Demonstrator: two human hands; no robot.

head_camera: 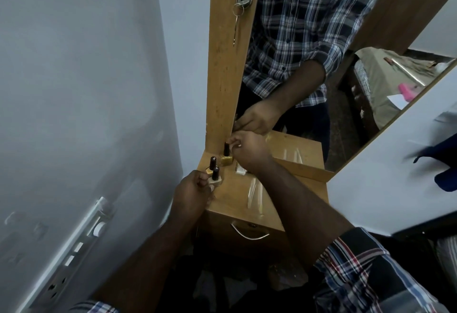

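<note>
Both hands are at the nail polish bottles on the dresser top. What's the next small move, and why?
Probably close the right hand on the black cap of the gold bottle and lift it: its fingertips are at that cap, while the left hand pinches the nearest bottle.

On the dresser top [284,189] the near bottle [215,176] is standing, the middle bottle [212,163] at its 11 o'clock, the far bottle [226,156] at 1 o'clock, before the panel [227,77].

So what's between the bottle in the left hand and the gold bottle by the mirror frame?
Another black-capped bottle stands on the wooden top, just left of that line, in the head view.
</note>
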